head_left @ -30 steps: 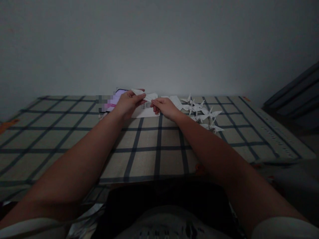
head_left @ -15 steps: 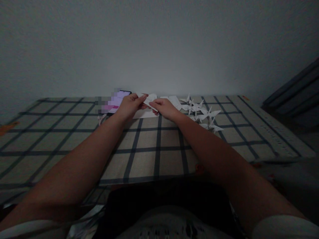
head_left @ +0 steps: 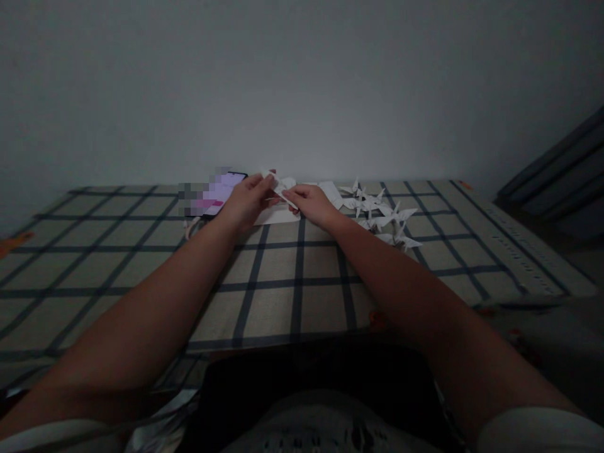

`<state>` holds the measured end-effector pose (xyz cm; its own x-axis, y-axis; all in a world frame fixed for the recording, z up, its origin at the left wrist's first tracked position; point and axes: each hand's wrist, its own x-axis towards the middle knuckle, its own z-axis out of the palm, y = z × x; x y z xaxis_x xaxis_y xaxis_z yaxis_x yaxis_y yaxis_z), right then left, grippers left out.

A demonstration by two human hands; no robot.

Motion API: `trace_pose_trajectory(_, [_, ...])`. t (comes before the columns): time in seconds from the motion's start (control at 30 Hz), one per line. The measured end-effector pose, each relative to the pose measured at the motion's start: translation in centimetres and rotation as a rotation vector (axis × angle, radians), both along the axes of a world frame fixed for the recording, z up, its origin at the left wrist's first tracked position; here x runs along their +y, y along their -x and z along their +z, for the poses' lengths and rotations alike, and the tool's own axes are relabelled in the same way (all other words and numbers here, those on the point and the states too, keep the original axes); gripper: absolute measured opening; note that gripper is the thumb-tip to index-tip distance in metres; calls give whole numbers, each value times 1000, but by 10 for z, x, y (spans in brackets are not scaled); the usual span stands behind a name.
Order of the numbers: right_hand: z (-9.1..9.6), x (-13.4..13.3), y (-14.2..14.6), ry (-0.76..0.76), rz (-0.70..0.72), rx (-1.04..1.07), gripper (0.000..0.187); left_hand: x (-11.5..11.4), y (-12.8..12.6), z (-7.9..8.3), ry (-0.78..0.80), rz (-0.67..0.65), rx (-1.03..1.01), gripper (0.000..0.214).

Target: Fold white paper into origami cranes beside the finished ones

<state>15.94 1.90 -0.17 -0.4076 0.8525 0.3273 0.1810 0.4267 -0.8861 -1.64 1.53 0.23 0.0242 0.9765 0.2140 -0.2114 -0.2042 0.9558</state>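
Both my hands reach to the far edge of a checked tablecloth (head_left: 292, 296). My left hand (head_left: 245, 201) and my right hand (head_left: 314, 204) pinch opposite ends of one small folded white paper (head_left: 279, 186), held just above the cloth. The fingers of both hands are closed on it. Under the hands lies a flat white sheet of paper (head_left: 276, 217). To the right of my right hand sits a cluster of several folded white paper cranes (head_left: 384, 220).
A phone (head_left: 219, 189) with a lit purple screen lies left of my left hand, near the wall. More flat white paper (head_left: 333, 192) rests behind my right hand. A dark piece of furniture (head_left: 557, 182) stands at the right.
The folded paper has been turned and narrowed between my fingers. My hands have shifted slightly down and closer together; the view has tilted a little.
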Motion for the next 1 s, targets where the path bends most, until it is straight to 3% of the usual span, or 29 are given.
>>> trace_pose_trajectory(0.27, [-9,12,2,5,-48,58,48,-4,-1,0,-31,-57,86,46])
trace_pose_trajectory(0.43, [-1,7,3,54,-64,107,20,0,0,-4,-82,-91,107,42])
trace_pose_trajectory(0.67, [-7,12,3,19,-36,206,15,8,2,-12,-85,110,95,52])
trace_pose_trajectory(0.83, [-6,11,0,-4,-54,195,21,2,-1,-11,-108,166,146,35])
trace_pose_trajectory(1.0, [-3,9,-2,-3,-87,211,19,-3,-4,-8,-107,168,184,35])
